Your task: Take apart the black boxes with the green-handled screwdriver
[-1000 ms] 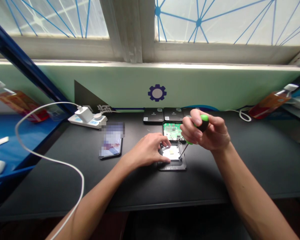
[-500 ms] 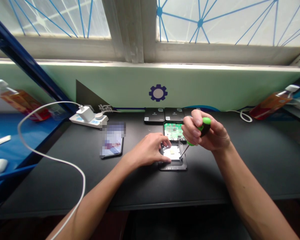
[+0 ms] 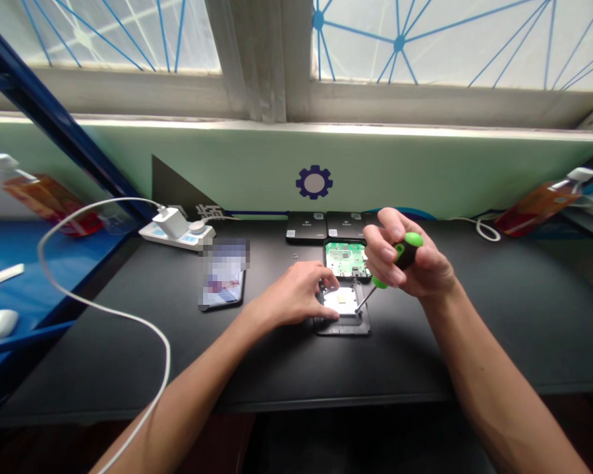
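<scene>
So the left hand has its thumb and fingers parted, thumb at the near edge of a white plate and fingertips up by its far edge. Can't tell if they're actually squeezing it. The plate lies in the gap between them, sitting on a flat black cover, which I'll use as the landmark for everything else.

The right hand is up to the right of the cover, fingers curled tight around the handle of a green-and-black screwdriver. The shaft slants down left, with the tip at the plate's near right corner on the cover.

Just behind the cover there's a green circuit board in a dark shell, partly hidden by the right hand. Black boxes are lined up further behind the cover. Some tiny bits, too small to make out, are behind it to the left. Phone is well left of the cover, and a white power strip is further off, back and left of it.
</scene>
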A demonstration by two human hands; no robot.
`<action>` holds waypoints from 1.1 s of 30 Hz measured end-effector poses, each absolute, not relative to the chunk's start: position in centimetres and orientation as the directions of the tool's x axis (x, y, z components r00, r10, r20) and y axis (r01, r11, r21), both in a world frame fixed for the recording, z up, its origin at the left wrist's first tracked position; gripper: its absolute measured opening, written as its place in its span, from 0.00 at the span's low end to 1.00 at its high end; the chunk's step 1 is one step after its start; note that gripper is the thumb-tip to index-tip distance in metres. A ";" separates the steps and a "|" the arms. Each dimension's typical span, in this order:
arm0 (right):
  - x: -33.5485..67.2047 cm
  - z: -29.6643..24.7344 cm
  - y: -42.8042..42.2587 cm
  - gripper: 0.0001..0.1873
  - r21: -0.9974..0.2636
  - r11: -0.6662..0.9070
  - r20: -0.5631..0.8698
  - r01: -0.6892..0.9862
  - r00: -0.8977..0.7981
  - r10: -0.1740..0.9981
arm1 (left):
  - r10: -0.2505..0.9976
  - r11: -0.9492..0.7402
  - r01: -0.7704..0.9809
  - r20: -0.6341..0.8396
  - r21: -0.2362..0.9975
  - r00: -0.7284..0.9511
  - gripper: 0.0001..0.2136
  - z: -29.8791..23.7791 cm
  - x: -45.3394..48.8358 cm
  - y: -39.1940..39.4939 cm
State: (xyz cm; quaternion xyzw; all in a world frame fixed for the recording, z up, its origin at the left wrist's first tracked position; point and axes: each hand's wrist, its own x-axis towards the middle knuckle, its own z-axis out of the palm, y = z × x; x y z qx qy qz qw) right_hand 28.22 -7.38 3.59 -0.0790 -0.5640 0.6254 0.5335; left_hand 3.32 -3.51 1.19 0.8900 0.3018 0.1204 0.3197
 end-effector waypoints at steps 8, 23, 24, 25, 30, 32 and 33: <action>28.5 4.1 -7.3 0.21 -0.802 0.163 0.465 -0.575 -0.430 0.774 | 0.615 -0.612 0.461 0.020 0.643 0.788 0.22 0.9 3.2 -3.3; 28.6 3.7 -7.1 0.22 -0.793 0.192 0.503 -0.578 -0.445 0.741 | 0.616 -0.622 0.466 0.026 0.629 0.787 0.21 1.2 3.3 -3.6; 28.5 3.5 -7.1 0.22 -0.792 0.199 0.506 -0.577 -0.439 0.742 | 0.615 -0.621 0.465 0.024 0.631 0.788 0.21 1.2 3.3 -3.6; 28.5 3.4 -7.1 0.22 -0.791 0.203 0.508 -0.577 -0.435 0.743 | 0.615 -0.619 0.464 0.022 0.634 0.789 0.21 1.2 3.3 -3.6; 28.5 3.6 -7.3 0.22 -0.784 0.131 0.473 -0.607 -0.447 0.759 | 0.623 -0.609 0.463 0.028 0.643 0.782 0.22 1.0 3.3 -3.5; 28.5 3.8 -7.3 0.23 -0.788 0.122 0.460 -0.603 -0.445 0.769 | 0.622 -0.612 0.463 0.029 0.641 0.782 0.21 1.0 3.3 -3.6; 28.6 3.8 -7.2 0.23 -0.791 0.128 0.463 -0.599 -0.448 0.765 | 0.622 -0.614 0.463 0.030 0.640 0.783 0.21 1.0 3.3 -3.6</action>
